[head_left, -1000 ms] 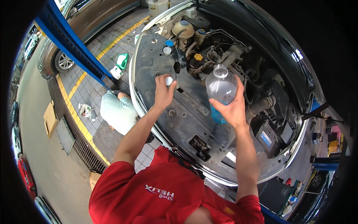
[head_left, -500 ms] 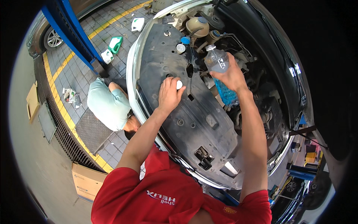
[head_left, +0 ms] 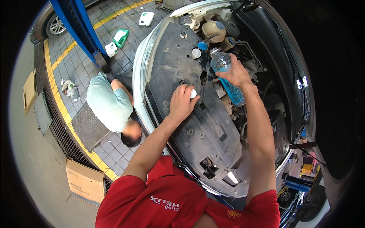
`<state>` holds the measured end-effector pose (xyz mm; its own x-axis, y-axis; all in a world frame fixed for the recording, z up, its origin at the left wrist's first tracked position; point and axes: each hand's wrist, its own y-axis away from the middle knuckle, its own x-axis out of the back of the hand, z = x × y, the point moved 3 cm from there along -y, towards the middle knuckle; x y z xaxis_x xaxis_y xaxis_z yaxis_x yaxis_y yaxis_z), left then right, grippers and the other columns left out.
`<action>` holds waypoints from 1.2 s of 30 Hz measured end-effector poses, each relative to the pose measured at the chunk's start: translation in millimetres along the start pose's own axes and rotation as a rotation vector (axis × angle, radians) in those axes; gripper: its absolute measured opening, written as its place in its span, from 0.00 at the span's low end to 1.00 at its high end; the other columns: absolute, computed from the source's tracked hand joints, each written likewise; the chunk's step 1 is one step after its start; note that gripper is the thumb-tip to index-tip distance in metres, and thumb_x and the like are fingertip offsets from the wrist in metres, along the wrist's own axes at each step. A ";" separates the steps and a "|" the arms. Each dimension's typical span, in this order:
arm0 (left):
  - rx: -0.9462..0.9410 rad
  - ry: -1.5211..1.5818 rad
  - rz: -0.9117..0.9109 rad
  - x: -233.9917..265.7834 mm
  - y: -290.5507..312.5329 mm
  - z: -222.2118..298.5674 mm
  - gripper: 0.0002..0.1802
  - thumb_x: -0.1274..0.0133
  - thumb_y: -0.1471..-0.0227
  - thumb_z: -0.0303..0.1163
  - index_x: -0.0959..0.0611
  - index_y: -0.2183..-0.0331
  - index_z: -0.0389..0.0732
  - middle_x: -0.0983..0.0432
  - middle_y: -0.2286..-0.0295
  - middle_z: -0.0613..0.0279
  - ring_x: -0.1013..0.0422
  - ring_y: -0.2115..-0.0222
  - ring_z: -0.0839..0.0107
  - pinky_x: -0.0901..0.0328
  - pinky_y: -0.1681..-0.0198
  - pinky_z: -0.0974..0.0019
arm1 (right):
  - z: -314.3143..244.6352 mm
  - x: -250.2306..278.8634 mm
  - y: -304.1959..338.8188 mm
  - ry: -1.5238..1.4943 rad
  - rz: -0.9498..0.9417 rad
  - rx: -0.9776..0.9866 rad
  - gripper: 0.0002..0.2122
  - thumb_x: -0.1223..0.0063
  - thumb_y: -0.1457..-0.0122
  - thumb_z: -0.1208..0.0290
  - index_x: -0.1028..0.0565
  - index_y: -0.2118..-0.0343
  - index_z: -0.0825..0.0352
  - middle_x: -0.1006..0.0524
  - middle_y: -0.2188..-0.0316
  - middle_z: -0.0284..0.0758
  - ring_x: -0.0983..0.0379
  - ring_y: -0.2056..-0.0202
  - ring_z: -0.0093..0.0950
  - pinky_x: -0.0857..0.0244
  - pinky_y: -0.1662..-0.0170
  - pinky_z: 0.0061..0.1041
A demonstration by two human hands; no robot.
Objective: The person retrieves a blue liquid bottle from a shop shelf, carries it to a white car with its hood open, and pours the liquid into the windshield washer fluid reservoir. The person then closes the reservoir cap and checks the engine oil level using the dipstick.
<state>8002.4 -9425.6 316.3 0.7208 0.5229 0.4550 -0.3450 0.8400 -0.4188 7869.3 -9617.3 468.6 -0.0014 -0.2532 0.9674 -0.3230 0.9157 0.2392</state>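
Observation:
My right hand (head_left: 238, 75) is wrapped around a clear plastic bottle (head_left: 234, 93) part-filled with blue liquid. The bottle is tilted over the engine bay, its open neck facing the far side, close to a blue cap (head_left: 202, 46). Between the fingers of my left hand (head_left: 181, 103) is a small white bottle cap (head_left: 193, 93), held just above the dark plastic cover (head_left: 213, 121) at the car's front. Farther along that cover sits a round white cap (head_left: 196, 53). Whether any liquid leaves the bottle cannot be made out.
A cream coolant tank (head_left: 213, 31) stands at the far end of the engine bay; the raised hood (head_left: 300, 87) is to the right. At the left, a person (head_left: 110, 100) crouches beside the bumper. Beyond are a blue lift post (head_left: 78, 30), empty-looking jugs (head_left: 121, 38) and a cardboard box (head_left: 85, 181).
The bottle leans over more, and its blue liquid reaches nearer the neck. My left hand still holds the white cap. The whole view has shifted slightly.

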 end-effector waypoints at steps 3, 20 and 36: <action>0.000 0.006 0.003 -0.3 -0.1 -0.2 0.24 0.33 0.48 0.36 0.22 0.52 0.39 0.28 0.54 0.51 0.30 0.51 0.49 0.33 0.48 0.51 | -2.4 -1.1 -6.4 0.042 -0.019 0.005 0.53 0.28 0.54 0.50 0.47 0.28 0.65 0.33 0.36 0.51 0.32 0.38 0.49 0.35 0.37 0.43; -0.010 0.022 0.005 0.6 0.4 0.8 0.25 0.32 0.49 0.35 0.22 0.52 0.39 0.29 0.54 0.51 0.30 0.52 0.49 0.33 0.50 0.51 | -21.6 -2.3 -27.2 0.177 -0.147 -0.021 0.52 0.28 0.53 0.51 0.46 0.29 0.65 0.33 0.37 0.52 0.32 0.38 0.50 0.35 0.37 0.44; -0.030 0.023 0.032 1.2 0.7 0.2 0.25 0.32 0.49 0.35 0.23 0.52 0.39 0.28 0.54 0.51 0.30 0.53 0.48 0.33 0.50 0.51 | -29.7 4.1 -33.1 0.281 -0.171 -0.023 0.51 0.28 0.54 0.50 0.45 0.29 0.61 0.32 0.36 0.51 0.31 0.38 0.48 0.34 0.37 0.44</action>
<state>8003.0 -9424.4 316.7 0.7234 0.5459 0.4227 -0.3507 0.8179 -0.4561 7908.1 -9639.4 467.1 0.3131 -0.3105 0.8975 -0.2747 0.8751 0.3985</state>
